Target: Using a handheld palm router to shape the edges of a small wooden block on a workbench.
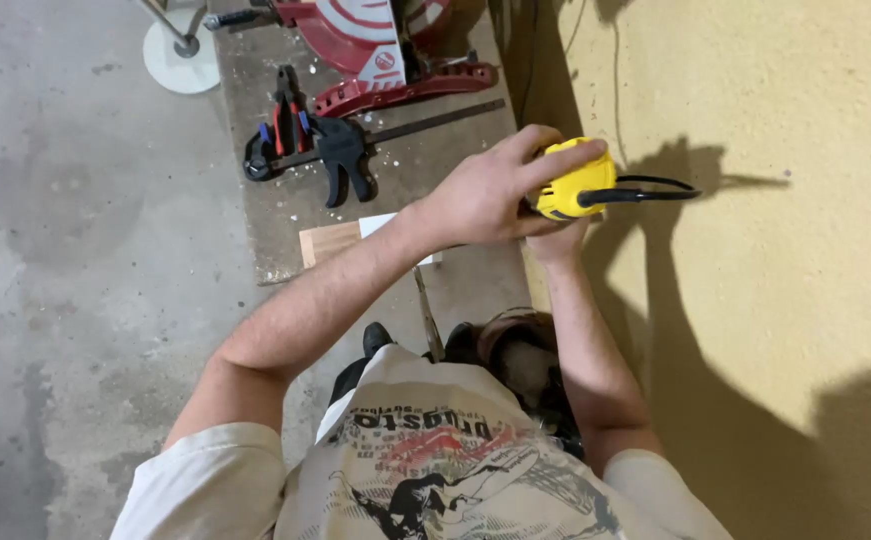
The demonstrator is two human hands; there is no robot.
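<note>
A yellow power tool (577, 180) with a black cord running to the right sits against the yellow wall (755, 260). My left hand (490, 190) lies over its top, fingers wrapped on the yellow housing. My right hand (558, 240) is under and behind the tool, mostly hidden by it and by my left hand. It appears to grip the tool from below.
A dusty low bench (405, 170) runs along the wall. On it lie a black bar clamp (340, 155), red and blue pliers (283, 120), a red mitre saw (375, 50) and a small wood block with a white sheet (330, 240). Concrete floor (75, 250) spreads to the left.
</note>
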